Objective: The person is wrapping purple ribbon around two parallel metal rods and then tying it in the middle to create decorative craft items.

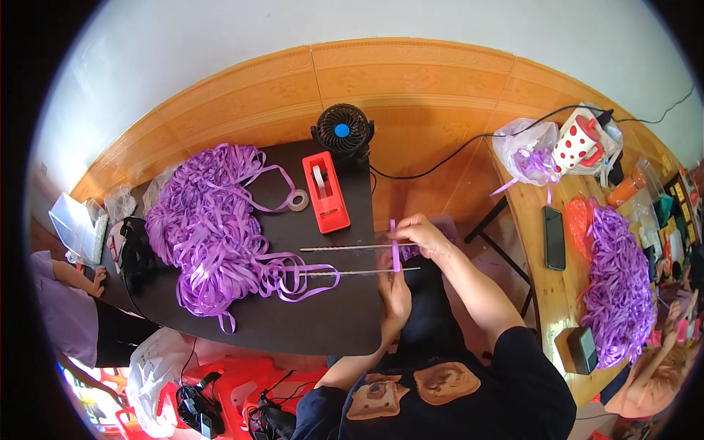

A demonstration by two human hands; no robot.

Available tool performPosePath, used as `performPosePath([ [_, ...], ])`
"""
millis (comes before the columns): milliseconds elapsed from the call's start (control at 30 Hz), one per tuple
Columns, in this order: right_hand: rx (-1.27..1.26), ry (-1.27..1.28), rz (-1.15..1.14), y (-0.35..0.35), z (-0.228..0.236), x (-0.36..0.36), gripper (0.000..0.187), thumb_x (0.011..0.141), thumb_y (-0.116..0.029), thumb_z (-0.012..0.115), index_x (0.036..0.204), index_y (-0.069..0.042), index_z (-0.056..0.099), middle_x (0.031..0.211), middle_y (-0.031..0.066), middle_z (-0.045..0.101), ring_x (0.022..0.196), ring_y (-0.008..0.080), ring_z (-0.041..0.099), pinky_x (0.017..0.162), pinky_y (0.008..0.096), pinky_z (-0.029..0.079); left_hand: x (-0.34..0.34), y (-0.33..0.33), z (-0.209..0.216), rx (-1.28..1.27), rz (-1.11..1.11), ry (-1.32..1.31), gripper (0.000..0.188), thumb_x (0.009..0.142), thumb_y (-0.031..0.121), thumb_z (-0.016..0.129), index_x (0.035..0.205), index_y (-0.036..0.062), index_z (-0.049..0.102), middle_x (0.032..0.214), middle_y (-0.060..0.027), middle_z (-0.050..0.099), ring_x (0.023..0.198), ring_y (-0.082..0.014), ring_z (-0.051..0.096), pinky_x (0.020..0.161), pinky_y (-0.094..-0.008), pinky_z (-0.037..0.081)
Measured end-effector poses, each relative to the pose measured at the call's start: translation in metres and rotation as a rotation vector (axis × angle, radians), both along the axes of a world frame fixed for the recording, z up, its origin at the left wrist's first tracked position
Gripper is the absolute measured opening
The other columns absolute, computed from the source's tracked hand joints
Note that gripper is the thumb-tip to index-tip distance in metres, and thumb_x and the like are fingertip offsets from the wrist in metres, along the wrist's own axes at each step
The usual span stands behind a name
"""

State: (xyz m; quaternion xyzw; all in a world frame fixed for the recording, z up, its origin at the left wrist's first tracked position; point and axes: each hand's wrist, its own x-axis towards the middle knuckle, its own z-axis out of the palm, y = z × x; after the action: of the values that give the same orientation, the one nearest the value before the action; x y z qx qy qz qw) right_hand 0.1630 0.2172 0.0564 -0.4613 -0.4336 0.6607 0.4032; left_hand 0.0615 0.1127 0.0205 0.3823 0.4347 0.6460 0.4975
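Two thin, twisted metal rods (345, 248) lie side by side, reaching from the dark table past its right edge. A strip of purple ribbon (397, 257) crosses both rods near their outer ends. My right hand (425, 236) is closed, pinching the ribbon's far end above the upper rod. Below it, my left hand (396, 297) is closed at the lower rod and the ribbon; its fingertips are partly hidden. Loops of ribbon run along the rods from a large purple ribbon heap (209, 220) on the table.
A red tape dispenser (327, 194), a tape roll (298, 200) and a black fan (343, 132) stand on the dark table (323, 315). At right, a wooden table holds a phone (554, 238), another ribbon heap (620, 286) and a dotted mug (577, 144). People sit at both sides.
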Motion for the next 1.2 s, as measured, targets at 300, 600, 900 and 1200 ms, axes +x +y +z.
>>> performPosePath([
  [300,-0.294,0.357,0.017,-0.055,-0.016,-0.006,0.021,0.080,-0.005,0.064,0.100,-0.001,0.066,0.089,0.0053,0.066,0.083,0.0176,0.063,0.075,0.0317,0.051,0.003,0.018,-0.008,0.183,0.086,0.153,0.023,0.096,0.011,0.051,0.116,0.0012,0.054,0.111,-0.0047,0.054,0.100,-0.0142,0.053,0.087,-0.0280,0.044],
  [600,0.209,0.306,-0.061,-0.107,-0.016,-0.014,0.021,0.084,-0.001,0.060,0.104,0.002,0.065,0.097,0.0041,0.065,0.090,0.0115,0.059,0.081,0.0238,0.045,0.008,-0.007,0.009,0.044,0.110,-0.138,0.022,0.094,0.003,0.048,0.114,0.0005,0.056,0.101,-0.0058,0.060,0.092,-0.0125,0.057,0.081,-0.0246,0.047],
  [900,0.214,0.212,-0.259,-0.125,-0.018,-0.036,0.011,0.089,-0.006,0.058,0.090,0.002,0.066,0.084,0.0018,0.065,0.076,0.0079,0.058,0.069,0.0215,0.046,0.006,-0.012,0.016,-0.041,0.141,-0.056,0.019,0.092,0.002,0.049,0.108,-0.0012,0.058,0.097,-0.0062,0.062,0.086,-0.0117,0.057,0.078,-0.0227,0.046],
  [1200,0.185,0.234,-0.285,-0.136,0.002,-0.044,0.013,0.090,-0.009,0.057,0.083,0.000,0.064,0.077,0.0010,0.063,0.070,0.0064,0.056,0.062,0.0201,0.045,-0.002,-0.038,0.054,-0.179,0.000,-0.263,0.024,0.093,0.008,0.049,0.113,-0.0043,0.052,0.099,-0.0078,0.058,0.090,-0.0147,0.055,0.083,-0.0260,0.044],
])
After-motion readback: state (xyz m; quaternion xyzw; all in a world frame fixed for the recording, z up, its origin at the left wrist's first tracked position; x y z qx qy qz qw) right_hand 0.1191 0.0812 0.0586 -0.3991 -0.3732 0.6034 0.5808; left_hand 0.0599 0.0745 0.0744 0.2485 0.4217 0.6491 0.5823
